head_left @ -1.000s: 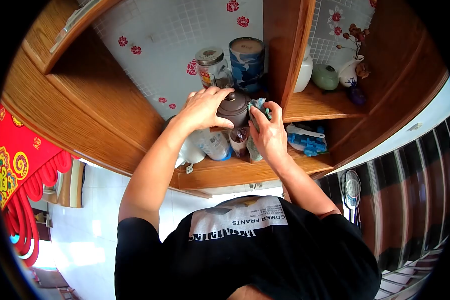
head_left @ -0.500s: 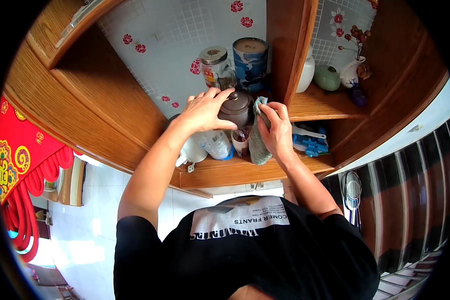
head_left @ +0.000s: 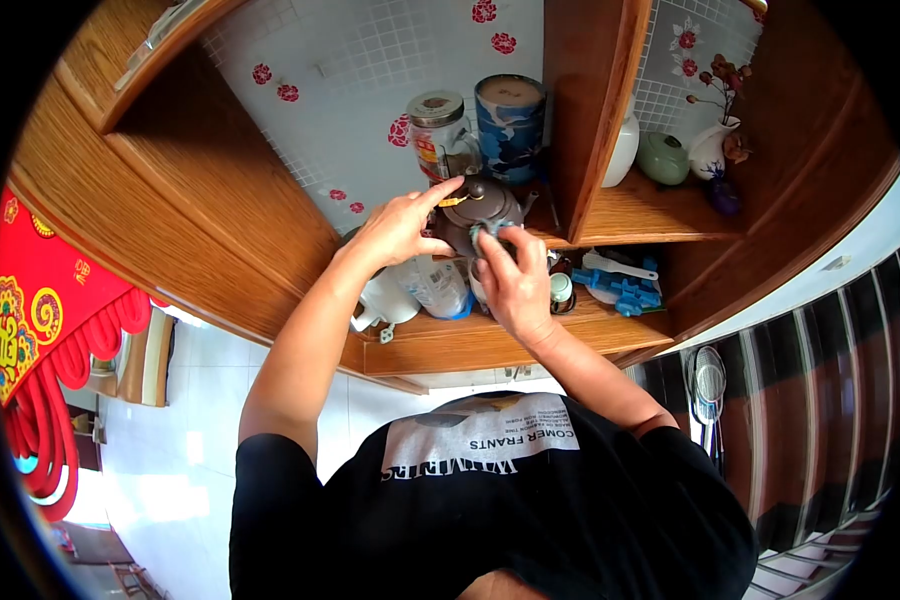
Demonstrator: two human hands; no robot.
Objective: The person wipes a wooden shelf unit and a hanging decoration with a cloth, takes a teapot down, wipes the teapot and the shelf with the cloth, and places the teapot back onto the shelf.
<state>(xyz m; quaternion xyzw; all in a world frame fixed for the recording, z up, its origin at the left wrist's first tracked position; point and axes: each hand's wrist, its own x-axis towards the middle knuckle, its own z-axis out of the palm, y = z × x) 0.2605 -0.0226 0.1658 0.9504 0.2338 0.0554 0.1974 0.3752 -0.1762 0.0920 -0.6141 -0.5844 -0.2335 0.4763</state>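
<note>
A dark brown teapot (head_left: pixel 500 207) with a round knobbed lid is at the front of the upper shelf. My left hand (head_left: pixel 398 230) grips its left side, index finger by the lid and thumb lower on the body. A greyish-green cloth (head_left: pixel 483 233) is bunched under the fingers of my right hand (head_left: pixel 516 285), which presses it against the teapot's front. Most of the cloth is hidden by that hand. The teapot's spout points to the right.
Behind the teapot stand a glass jar (head_left: pixel 437 135) and a blue camouflage canister (head_left: pixel 511 130). Below are a white kettle (head_left: pixel 387 300), a plastic-wrapped item (head_left: pixel 435 287) and blue objects (head_left: pixel 625 290). A wooden divider (head_left: pixel 598 130) separates the vases (head_left: pixel 708 150) at right.
My right hand has moved left with the cloth, from beside the teapot onto its front. The teapot has turned so its spout shows at right. My left hand keeps its grip.
</note>
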